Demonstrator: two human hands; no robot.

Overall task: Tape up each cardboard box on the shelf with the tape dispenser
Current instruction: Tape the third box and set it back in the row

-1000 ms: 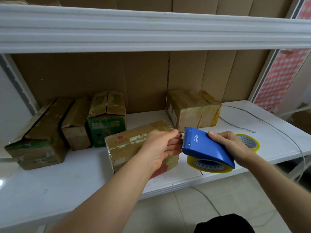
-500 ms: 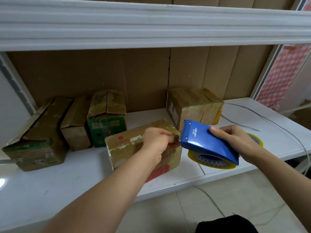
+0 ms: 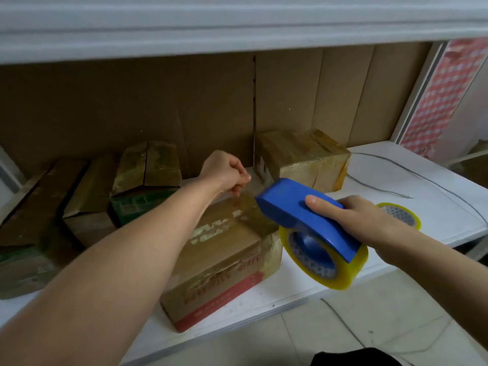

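A long cardboard box with red print (image 3: pixel 227 262) lies at the front of the white shelf (image 3: pixel 435 191). My right hand (image 3: pixel 351 220) grips the blue tape dispenser (image 3: pixel 298 210), whose yellowish roll hangs off the box's right end. My left hand (image 3: pixel 224 173) hovers above the box's far end and pinches the free end of the clear tape, a strip stretching from it to the dispenser over the box top. A taped box (image 3: pixel 303 157) stands behind; a green-sided box (image 3: pixel 145 180) and two more brown boxes (image 3: pixel 39 220) sit at the left.
A spare roll of tape (image 3: pixel 401 213) lies on the shelf right of my right hand. A thin grey wire (image 3: pixel 383 191) trails over the shelf's right part. An upper shelf edge (image 3: pixel 237 27) overhangs. Brown cardboard lines the back wall; tiled floor lies below.
My left hand has pulled the tape end away from the dispenser toward the far end of the box. The dispenser has tilted and its roll now faces me. The view has moved closer.
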